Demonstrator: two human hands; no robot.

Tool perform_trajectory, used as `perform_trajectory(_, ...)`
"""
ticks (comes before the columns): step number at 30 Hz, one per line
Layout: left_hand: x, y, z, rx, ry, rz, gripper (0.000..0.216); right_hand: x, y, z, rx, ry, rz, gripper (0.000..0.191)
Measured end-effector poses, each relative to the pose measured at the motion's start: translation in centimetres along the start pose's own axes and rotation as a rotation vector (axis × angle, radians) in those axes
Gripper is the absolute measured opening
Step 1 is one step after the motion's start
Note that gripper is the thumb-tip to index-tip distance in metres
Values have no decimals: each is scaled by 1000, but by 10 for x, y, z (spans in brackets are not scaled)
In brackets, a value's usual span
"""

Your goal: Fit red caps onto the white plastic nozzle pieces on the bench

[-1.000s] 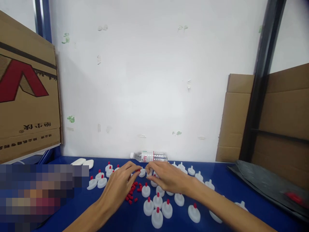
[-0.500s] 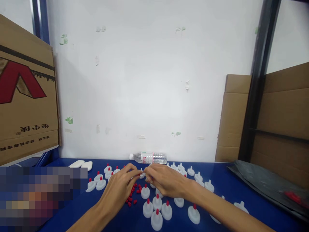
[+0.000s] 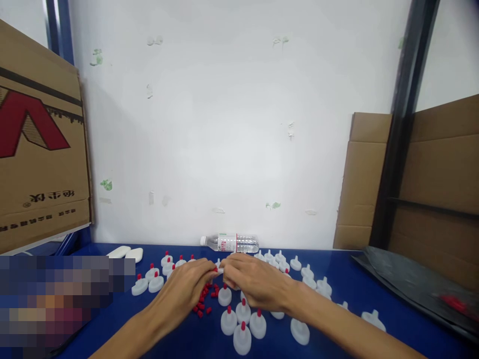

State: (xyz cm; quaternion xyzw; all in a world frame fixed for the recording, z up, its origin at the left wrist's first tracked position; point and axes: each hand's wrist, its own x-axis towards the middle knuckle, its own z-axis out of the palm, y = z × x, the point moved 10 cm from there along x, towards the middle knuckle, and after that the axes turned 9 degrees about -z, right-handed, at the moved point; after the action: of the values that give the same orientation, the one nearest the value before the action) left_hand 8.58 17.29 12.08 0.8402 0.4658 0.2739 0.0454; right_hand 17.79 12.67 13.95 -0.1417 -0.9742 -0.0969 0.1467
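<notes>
My left hand [image 3: 185,286] is closed, thumb and fingers pinching a small red cap [image 3: 215,269]. Facing it, my right hand [image 3: 256,280] is closed around a white plastic nozzle lid, mostly hidden by the fingers; its pale tip [image 3: 220,271] points at the red cap. Both hands meet above the blue table. Beneath them lies a pile of loose red caps [image 3: 202,300]. Several white nozzle lids with red tips [image 3: 242,340] stand upright in front of my right hand.
More red-tipped lids [image 3: 156,283] stand on the left. White lids without red tips [image 3: 324,286] spread over the right. A water bottle [image 3: 228,243] lies against the wall, two white oval objects [image 3: 133,255] at back left. Cardboard [image 3: 41,149] and a dark plastic bag [image 3: 419,289] flank the blue table [image 3: 202,339].
My left hand has turned slightly and a red cap now shows at its fingertips, against the white tip. My right hand stays nearly in place. The view has shifted slightly.
</notes>
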Motion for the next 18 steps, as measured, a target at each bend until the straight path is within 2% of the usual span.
perform_trajectory(7, -1, 7, -9, -127, -25, -30, 42, 1, -5, -1, -72, -35, -27, 48)
perform_trajectory(12, -3, 5, -3, -182, -72, -45, 43, 2, -10, 1, -122, -76, -52, 47)
perform_trajectory(18, -3, -2, 5, -40, -53, -125, 28, 2, 7, 8, -171, -56, 87, 49)
